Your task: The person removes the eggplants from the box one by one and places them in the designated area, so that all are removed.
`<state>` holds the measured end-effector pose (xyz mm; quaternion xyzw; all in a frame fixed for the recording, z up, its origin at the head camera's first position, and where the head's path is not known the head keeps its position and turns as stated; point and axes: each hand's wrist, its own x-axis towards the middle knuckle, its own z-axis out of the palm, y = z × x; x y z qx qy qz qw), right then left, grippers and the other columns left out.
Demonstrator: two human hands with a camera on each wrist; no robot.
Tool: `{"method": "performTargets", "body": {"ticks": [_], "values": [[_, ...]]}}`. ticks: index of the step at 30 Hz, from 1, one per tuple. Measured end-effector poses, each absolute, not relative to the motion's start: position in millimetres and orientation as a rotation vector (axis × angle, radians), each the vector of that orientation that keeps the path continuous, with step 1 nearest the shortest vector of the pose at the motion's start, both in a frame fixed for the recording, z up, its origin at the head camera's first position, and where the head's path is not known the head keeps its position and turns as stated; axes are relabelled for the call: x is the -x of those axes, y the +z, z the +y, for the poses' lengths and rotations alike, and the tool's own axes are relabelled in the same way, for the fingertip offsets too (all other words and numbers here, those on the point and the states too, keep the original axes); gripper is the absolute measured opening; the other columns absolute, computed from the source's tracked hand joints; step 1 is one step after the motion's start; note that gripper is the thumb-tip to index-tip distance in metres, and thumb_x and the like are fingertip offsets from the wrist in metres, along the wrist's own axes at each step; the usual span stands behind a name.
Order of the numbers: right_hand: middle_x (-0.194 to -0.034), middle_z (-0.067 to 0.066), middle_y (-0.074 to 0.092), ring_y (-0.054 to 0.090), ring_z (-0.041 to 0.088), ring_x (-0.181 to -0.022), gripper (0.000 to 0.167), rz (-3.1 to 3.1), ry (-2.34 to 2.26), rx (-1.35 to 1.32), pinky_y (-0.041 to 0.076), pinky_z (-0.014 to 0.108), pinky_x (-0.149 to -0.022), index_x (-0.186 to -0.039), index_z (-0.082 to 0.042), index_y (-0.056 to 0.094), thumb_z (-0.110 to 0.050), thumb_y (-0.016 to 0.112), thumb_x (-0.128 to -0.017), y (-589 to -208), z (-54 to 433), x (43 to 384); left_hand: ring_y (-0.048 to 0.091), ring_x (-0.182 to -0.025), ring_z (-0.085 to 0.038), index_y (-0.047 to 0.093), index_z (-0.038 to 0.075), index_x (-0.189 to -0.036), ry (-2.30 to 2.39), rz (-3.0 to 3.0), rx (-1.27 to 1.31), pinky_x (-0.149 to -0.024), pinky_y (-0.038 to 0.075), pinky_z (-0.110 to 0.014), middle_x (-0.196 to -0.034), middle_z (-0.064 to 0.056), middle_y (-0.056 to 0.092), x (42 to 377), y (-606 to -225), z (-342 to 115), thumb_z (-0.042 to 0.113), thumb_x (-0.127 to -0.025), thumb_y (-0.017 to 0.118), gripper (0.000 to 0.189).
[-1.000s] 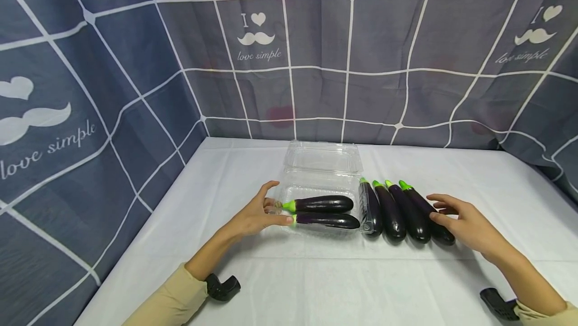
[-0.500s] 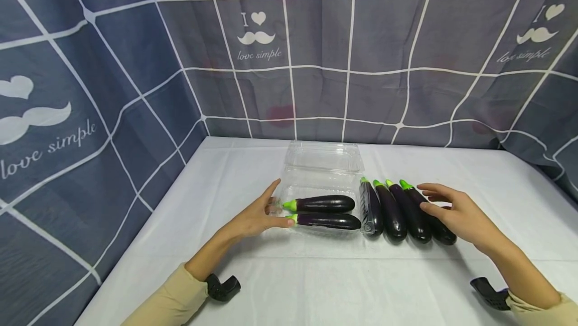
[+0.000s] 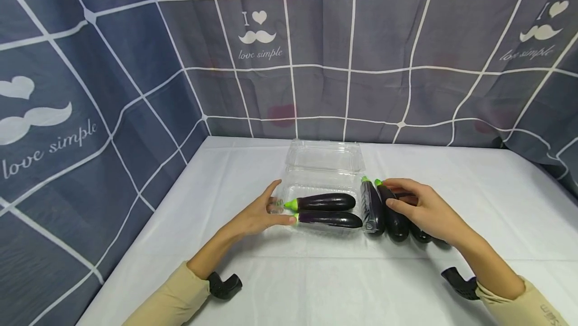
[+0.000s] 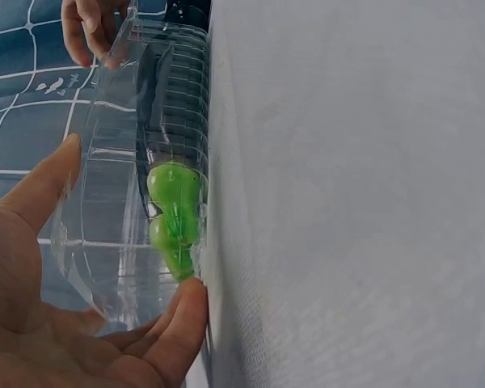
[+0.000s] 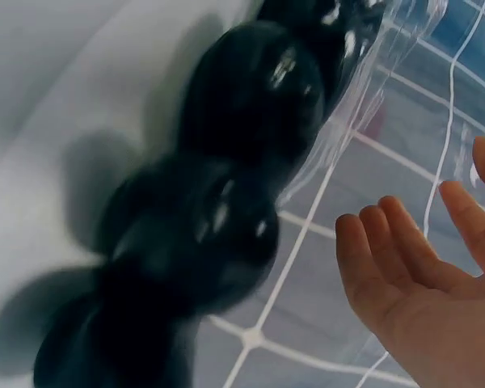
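My left hand (image 3: pixel 257 213) grips the left end of a clear plastic clamshell container (image 3: pixel 311 178), its thumb at the front corner and its index finger stretched toward the back. Inside lie two dark eggplants (image 3: pixel 331 219), side by side, with green stem ends (image 4: pixel 174 194) toward that hand. Several more eggplants (image 3: pixel 393 215) stand in a row right of the container; the nearest one (image 3: pixel 372 208) lies close against its side wall. Over this row hovers my right hand (image 3: pixel 424 210), fingers loosely bent and holding nothing; it hides parts of the farther eggplants. In the right wrist view the eggplants (image 5: pixel 250 105) appear blurred beside the fingers.
The container's lid (image 3: pixel 324 155) is folded back toward the rear. A white cloth (image 3: pixel 343 276) covers the table. A grey checked curtain (image 3: pixel 379 50) hangs behind and along the left side. Black devices (image 3: pixel 224 286) are strapped at both wrists.
My right hand has moved left across the row of eggplants, from the rightmost ones toward those nearer the container. The left hand stays at the container's end.
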<state>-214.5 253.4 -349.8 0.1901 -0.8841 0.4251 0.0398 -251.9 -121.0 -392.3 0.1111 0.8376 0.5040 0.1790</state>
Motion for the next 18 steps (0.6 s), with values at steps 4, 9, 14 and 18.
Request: {"method": "performTargets", "body": {"ticks": [4, 9, 14, 18], "values": [[-0.13, 0.014, 0.059, 0.059, 0.034, -0.111, 0.039, -2.723, 1.323, -0.63, 0.048, 0.023, -0.089, -0.132, -0.001, 0.059, -0.015, 0.065, -0.097, -348.7, 239.9, 217.6, 0.04, -0.136, -0.031, 0.012, 0.029, -0.159, 1.428, 2.371, -0.318, -0.098, 0.041, -0.056, -0.153, -0.02, 0.032, 251.5, -391.2, -120.5, 0.043, -0.077, 0.083, 0.11], [-0.132, 0.012, 0.058, 0.058, 0.032, -0.114, 0.038, -2.745, 1.29, -0.675, 0.048, 0.038, -0.093, -0.131, -0.004, 0.061, -0.016, 0.068, -0.095, -349.8, 226.8, 223.3, 0.043, -0.133, -0.029, 0.014, 0.028, -0.159, 1.437, 2.376, -0.317, -0.096, 0.043, -0.054, -0.151, -0.02, 0.034, 251.1, -390.3, -120.4, 0.042, -0.077, 0.084, 0.109], [-0.132, 0.01, 0.059, 0.057, 0.032, -0.114, 0.039, -2.74, 1.292, -0.746, 0.047, 0.047, -0.093, -0.131, -0.005, 0.061, -0.015, 0.068, -0.095, -349.6, 211.5, 227.2, 0.043, -0.133, -0.03, 0.016, 0.027, -0.159, 1.446, 2.375, -0.331, -0.096, 0.043, -0.054, -0.15, -0.02, 0.035, 251.8, -391.3, -121.1, 0.041, -0.077, 0.084, 0.107], [-0.133, 0.01, 0.059, 0.057, 0.033, -0.115, 0.039, -2.726, 1.329, -0.793, 0.045, 0.048, -0.094, -0.131, -0.004, 0.061, -0.014, 0.068, -0.095, -350.9, 198.7, 231.1, 0.042, -0.133, -0.03, 0.017, 0.027, -0.158, 1.452, 2.368, -0.336, -0.096, 0.042, -0.054, -0.15, -0.02, 0.035, 251.5, -392.0, -120.9, 0.041, -0.077, 0.084, 0.106]]}}
